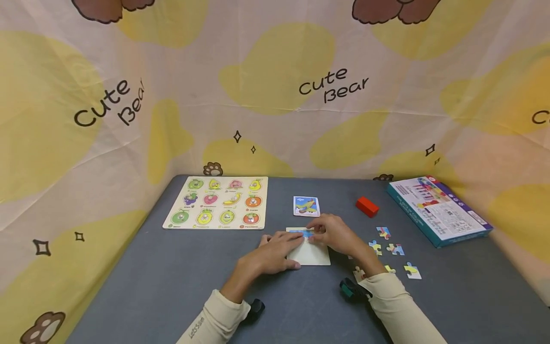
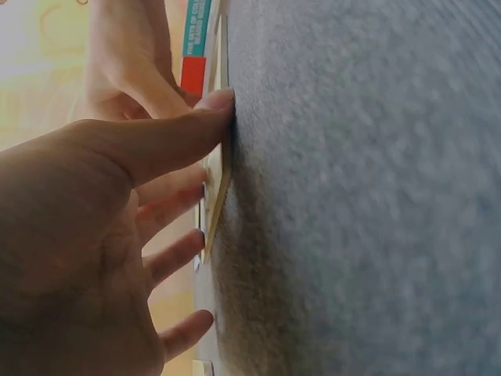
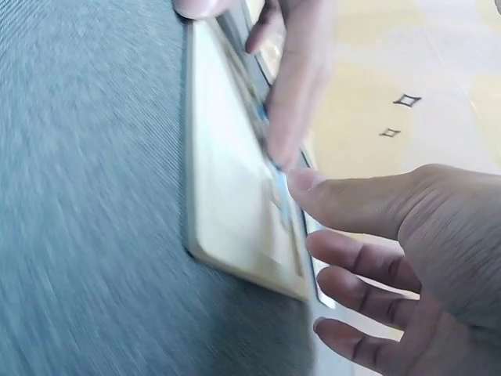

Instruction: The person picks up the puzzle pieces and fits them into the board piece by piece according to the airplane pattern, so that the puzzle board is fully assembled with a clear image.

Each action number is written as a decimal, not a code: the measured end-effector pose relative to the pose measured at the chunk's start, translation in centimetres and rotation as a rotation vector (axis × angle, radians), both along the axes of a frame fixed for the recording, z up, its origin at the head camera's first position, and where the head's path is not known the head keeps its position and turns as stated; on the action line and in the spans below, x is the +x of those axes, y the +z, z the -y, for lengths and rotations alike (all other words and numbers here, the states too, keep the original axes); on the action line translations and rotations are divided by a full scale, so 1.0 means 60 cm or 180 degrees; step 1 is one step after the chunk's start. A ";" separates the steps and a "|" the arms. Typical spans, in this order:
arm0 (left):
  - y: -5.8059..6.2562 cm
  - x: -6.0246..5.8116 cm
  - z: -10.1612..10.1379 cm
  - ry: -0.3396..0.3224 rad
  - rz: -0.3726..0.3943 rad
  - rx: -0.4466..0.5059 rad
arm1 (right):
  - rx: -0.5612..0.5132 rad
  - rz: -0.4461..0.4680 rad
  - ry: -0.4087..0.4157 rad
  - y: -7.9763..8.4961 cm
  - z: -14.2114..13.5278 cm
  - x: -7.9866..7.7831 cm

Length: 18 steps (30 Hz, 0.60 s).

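A pale puzzle tray (image 1: pixel 312 258) lies on the table, with blue jigsaw pieces (image 1: pixel 307 233) along its far edge. My left hand (image 1: pixel 275 252) rests on the tray's left side, fingers extended over it and thumb at its near edge. From the other side, my right hand (image 1: pixel 337 235) touches the blue row; in the right wrist view its thumb (image 3: pixel 337 196) meets the blue strip beside a left-hand finger. My right index fingertip is hidden there. Beyond the tray lies a picture card (image 1: pixel 306 206) showing a yellow airplane. Loose jigsaw pieces (image 1: pixel 395 249) lie to the right, some partly behind my right forearm.
A fruit puzzle board (image 1: pixel 215 203) occupies the back left of the table. A red block (image 1: pixel 367 206) sits at the back right, beside a teal-edged box (image 1: pixel 440 210). A patterned cloth (image 1: pixel 275 95) hangs behind the table.
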<state>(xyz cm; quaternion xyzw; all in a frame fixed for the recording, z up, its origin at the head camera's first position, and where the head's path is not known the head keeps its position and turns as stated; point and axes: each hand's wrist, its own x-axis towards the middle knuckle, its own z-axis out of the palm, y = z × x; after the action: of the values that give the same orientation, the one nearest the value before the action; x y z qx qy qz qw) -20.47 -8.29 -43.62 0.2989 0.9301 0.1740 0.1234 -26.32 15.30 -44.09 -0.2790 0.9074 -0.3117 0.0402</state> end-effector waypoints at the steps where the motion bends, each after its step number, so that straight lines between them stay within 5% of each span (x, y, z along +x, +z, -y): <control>1: -0.001 -0.001 0.000 0.0011 -0.0005 -0.0001 | -0.0016 0.0003 -0.0012 0.003 -0.005 0.001; 18: -0.006 -0.002 0.001 0.0018 -0.0048 0.0065 | 0.0162 -0.0162 -0.0430 0.016 -0.159 0.038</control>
<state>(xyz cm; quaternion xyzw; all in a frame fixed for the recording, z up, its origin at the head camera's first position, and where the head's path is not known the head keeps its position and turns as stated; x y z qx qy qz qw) -20.61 -8.37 -43.99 0.2987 0.9301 0.1817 0.1128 -24.05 24.87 -43.16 -0.2238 0.9326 -0.2832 0.0031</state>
